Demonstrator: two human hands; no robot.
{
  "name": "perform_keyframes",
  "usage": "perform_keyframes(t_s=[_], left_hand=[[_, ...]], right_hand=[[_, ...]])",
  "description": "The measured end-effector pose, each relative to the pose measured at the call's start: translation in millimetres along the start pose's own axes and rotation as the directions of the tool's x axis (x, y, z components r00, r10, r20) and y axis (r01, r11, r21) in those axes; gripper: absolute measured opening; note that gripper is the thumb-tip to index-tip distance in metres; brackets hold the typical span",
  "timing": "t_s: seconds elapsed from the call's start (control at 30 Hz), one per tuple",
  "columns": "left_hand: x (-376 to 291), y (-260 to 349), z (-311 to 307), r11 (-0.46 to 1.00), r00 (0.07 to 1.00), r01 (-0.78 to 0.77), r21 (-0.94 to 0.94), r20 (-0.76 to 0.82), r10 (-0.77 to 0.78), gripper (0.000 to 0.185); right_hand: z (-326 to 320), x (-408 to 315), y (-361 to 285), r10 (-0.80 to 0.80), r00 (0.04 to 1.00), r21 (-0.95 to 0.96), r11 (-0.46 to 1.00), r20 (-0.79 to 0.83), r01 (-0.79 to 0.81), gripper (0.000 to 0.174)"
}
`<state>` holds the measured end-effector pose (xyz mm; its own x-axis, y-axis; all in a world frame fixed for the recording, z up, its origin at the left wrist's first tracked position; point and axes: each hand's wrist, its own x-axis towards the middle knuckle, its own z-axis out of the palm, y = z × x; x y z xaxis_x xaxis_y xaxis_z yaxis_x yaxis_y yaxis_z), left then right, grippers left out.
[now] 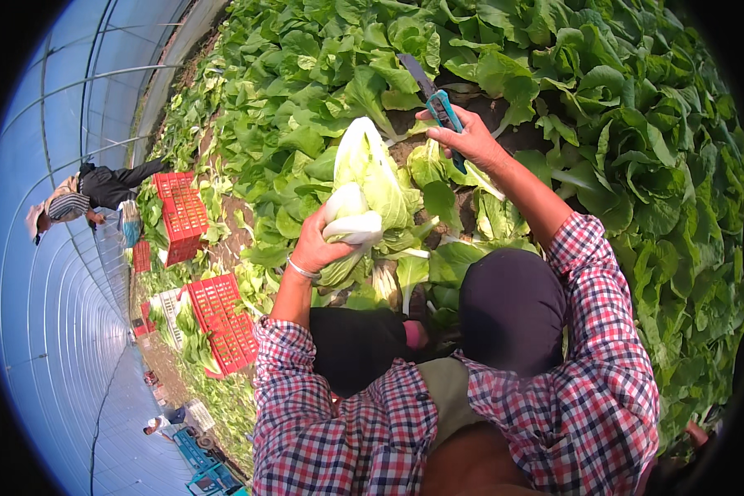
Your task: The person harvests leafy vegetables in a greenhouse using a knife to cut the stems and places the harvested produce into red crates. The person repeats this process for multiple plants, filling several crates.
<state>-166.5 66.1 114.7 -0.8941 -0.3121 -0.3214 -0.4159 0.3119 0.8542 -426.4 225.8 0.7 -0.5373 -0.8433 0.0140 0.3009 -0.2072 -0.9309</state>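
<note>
My left hand (323,247) grips a pale Chinese cabbage (372,180) by thick white leaf bases (349,224). Its yellow-green, crinkled leaves spread above and to the right of my fingers. Whether every leaf here belongs to one head, I cannot tell. In my right hand (468,137) is a knife (437,102) with a teal and black handle. Its dark blade points up and to the left, apart from the cabbage. Cut or loose leaves (412,279) lie on the ground between the cabbage and my knees.
Dense leafy green plants (620,142) grow ahead and to the right. Red plastic crates (223,319) holding greens stand at left, near a bending person (93,192). Farther back are another person (158,425) and a blue vehicle (204,465), under a hooped greenhouse cover (43,273).
</note>
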Motion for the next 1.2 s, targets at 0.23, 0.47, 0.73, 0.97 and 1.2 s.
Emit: perform_keyframes(t_s=[0.23,0.47,0.73,0.97,1.2], left_hand=[[-49.8,-1.7,9.3,0.961,0.972,-0.233,-0.151,-0.070,0.224,0.076],[-76.0,-16.6,15.7,0.912,0.897,-0.385,0.144,-0.173,0.406,0.068],[-110.6,-35.1,-8.2,0.873,0.895,-0.446,-0.199,-0.108,0.432,0.066],[-112.1,-71.6,-20.7,0.834,0.866,-0.499,-0.236,-0.170,0.471,0.057],[-89.3,-81.4,-17.8,0.860,0.898,-0.436,-0.265,-0.061,0.437,0.089]], right_hand=[[58.6,-14.1,-73.6,0.015,0.993,-0.083,0.997,0.115,-0.005,0.043],[112.3,-33.3,-118.3,-0.064,0.989,-0.566,0.814,0.136,0.131,0.048],[112.6,-48.6,-151.8,-0.091,0.920,-0.842,0.378,0.381,0.386,0.027],[121.9,-45.8,-129.5,0.019,0.980,-0.636,0.763,0.200,0.115,0.043],[173.6,-35.6,-75.4,-0.081,0.989,-0.297,0.948,0.124,0.115,0.042]])
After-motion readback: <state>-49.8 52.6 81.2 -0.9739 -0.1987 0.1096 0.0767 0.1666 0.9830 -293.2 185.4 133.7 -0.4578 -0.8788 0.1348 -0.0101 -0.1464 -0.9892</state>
